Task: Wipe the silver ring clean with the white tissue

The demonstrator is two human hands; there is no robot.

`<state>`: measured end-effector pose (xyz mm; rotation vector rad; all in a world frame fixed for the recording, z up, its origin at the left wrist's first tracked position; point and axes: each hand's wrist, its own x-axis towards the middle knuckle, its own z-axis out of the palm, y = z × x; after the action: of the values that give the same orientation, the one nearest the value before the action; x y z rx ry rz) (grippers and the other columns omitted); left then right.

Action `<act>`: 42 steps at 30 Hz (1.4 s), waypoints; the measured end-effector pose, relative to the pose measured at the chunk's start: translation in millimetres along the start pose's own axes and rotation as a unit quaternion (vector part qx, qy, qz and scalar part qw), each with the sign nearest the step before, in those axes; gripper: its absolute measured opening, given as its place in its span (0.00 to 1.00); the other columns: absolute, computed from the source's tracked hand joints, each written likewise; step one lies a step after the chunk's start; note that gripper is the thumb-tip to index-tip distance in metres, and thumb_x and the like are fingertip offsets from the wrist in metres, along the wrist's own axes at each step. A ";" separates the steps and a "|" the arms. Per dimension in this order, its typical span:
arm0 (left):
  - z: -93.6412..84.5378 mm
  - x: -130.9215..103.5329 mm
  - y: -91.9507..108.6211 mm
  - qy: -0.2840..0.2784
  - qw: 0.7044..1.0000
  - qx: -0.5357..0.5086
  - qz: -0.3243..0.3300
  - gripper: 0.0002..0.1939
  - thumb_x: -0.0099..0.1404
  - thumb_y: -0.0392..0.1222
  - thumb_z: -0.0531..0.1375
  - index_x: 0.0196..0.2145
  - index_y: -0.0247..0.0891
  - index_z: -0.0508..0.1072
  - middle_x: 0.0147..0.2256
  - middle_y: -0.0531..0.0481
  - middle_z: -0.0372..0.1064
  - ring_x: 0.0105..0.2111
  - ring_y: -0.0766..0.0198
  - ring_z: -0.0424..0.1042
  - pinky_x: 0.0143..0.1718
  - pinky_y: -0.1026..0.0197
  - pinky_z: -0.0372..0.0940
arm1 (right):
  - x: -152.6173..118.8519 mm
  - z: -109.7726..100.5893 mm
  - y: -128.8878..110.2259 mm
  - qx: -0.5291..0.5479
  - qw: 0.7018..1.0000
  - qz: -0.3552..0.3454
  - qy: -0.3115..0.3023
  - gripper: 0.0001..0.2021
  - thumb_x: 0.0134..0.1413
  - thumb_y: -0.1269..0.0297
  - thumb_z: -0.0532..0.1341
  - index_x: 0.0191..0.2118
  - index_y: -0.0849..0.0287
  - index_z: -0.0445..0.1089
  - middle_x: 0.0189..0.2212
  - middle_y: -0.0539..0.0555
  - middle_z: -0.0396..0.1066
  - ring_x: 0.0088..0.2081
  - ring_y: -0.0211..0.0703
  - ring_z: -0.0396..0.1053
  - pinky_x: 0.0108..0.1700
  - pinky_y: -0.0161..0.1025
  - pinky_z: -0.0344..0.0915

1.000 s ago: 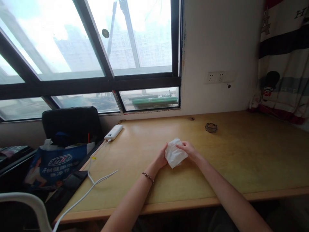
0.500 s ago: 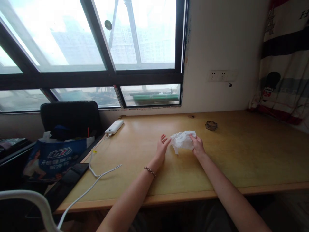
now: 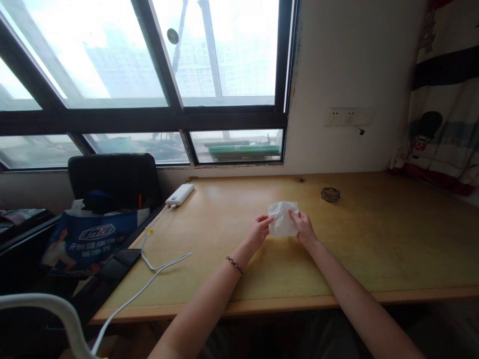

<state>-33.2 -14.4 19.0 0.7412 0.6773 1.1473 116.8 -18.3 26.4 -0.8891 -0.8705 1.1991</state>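
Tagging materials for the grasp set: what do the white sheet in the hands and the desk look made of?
White sheet: looks like soft tissue or a paper wipe, matte and crinkled, pinched between left hand and right hand. Desk: seemingly wood or wood laminate, pale yellow, smooth with a faint sheen.

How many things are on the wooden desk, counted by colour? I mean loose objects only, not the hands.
White: 3, the tissue held by both hands, the power bank and its cable
Dark: 1, the small ring-shaped object
Total: 4
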 end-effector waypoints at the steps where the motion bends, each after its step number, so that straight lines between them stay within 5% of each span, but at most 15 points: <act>1: -0.1 -0.2 2.8 0.008 1.000 -0.013 0.003 0.14 0.43 0.40 0.66 0.26 0.33 0.67 0.25 0.50 0.68 0.23 0.68 0.68 0.26 0.65 0.63 | 1.4 -1.5 0.9 0.004 1.000 0.003 0.003 0.14 0.37 0.56 0.63 0.31 0.60 0.66 0.24 0.50 0.71 0.24 0.39 0.67 0.25 0.34 0.63; 8: 0.9 -3.1 17.1 -0.005 1.000 -0.026 -0.012 0.12 0.45 0.37 0.65 0.27 0.33 0.66 0.24 0.52 0.67 0.21 0.70 0.66 0.23 0.68 0.60 | 8.3 -9.4 0.8 0.001 0.995 0.096 -0.006 0.14 0.36 0.58 0.64 0.33 0.56 0.65 0.31 0.53 0.71 0.29 0.40 0.68 0.28 0.35 0.65; 13: 1.6 -9.2 21.6 -0.069 0.996 0.012 -0.048 0.16 0.47 0.36 0.64 0.35 0.34 0.68 0.29 0.48 0.70 0.25 0.67 0.69 0.25 0.67 0.61 | -4.3 -1.4 -11.9 0.017 0.984 0.114 -0.137 0.19 0.40 0.55 0.62 0.39 0.59 0.66 0.37 0.56 0.70 0.34 0.41 0.68 0.32 0.34 0.64; 17: 2.2 -12.8 24.3 -0.106 0.992 0.048 -0.052 0.23 0.48 0.36 0.63 0.43 0.31 0.67 0.32 0.43 0.71 0.27 0.64 0.70 0.28 0.65 0.62 | -12.1 1.6 -15.6 -0.029 0.962 0.155 -0.223 0.20 0.34 0.58 0.65 0.37 0.63 0.69 0.30 0.55 0.72 0.27 0.39 0.68 0.28 0.33 0.62; 23: -8.6 -0.1 25.4 0.004 0.999 0.018 0.027 0.23 0.51 0.40 0.62 0.46 0.35 0.65 0.27 0.49 0.70 0.23 0.68 0.69 0.26 0.67 0.63 | -3.1 -2.9 -5.1 -0.046 0.983 0.119 -0.136 0.17 0.31 0.56 0.66 0.30 0.63 0.71 0.24 0.52 0.72 0.21 0.37 0.66 0.24 0.33 0.60; 26: -13.3 6.5 23.5 0.043 0.999 -0.016 -0.013 0.18 0.52 0.46 0.61 0.39 0.35 0.67 0.28 0.48 0.70 0.26 0.67 0.70 0.27 0.66 0.65 | 1.4 -3.7 -3.3 -0.029 0.993 0.078 -0.087 0.18 0.32 0.55 0.65 0.31 0.62 0.70 0.24 0.52 0.72 0.23 0.39 0.67 0.27 0.34 0.62; 30: -11.5 3.5 16.9 -0.025 0.991 0.020 -0.129 0.18 0.52 0.51 0.59 0.34 0.32 0.69 0.30 0.43 0.70 0.27 0.65 0.71 0.28 0.64 0.66 | 3.3 -3.9 -2.8 -0.028 0.998 0.030 -0.045 0.18 0.32 0.55 0.65 0.31 0.61 0.70 0.26 0.53 0.72 0.25 0.40 0.67 0.28 0.36 0.64; 34: -7.4 -4.5 13.0 -0.099 0.985 0.080 -0.116 0.14 0.49 0.40 0.64 0.33 0.30 0.70 0.30 0.42 0.70 0.27 0.64 0.70 0.27 0.64 0.66 | 5.5 -5.2 -2.0 -0.043 0.999 0.001 -0.007 0.18 0.32 0.54 0.65 0.30 0.61 0.69 0.26 0.52 0.72 0.25 0.41 0.68 0.28 0.36 0.64; 42: -12.0 0.1 19.8 -0.046 0.996 0.063 -0.047 0.13 0.49 0.35 0.62 0.35 0.33 0.69 0.30 0.47 0.69 0.21 0.70 0.67 0.22 0.68 0.63 | 5.1 -9.9 -6.6 -0.015 0.995 0.075 -0.063 0.16 0.33 0.59 0.66 0.32 0.63 0.70 0.26 0.53 0.72 0.23 0.38 0.67 0.24 0.35 0.64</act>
<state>-53.5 -7.7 27.9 0.8543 0.7037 0.9843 129.1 -15.2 28.9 -0.9232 -0.9377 1.3888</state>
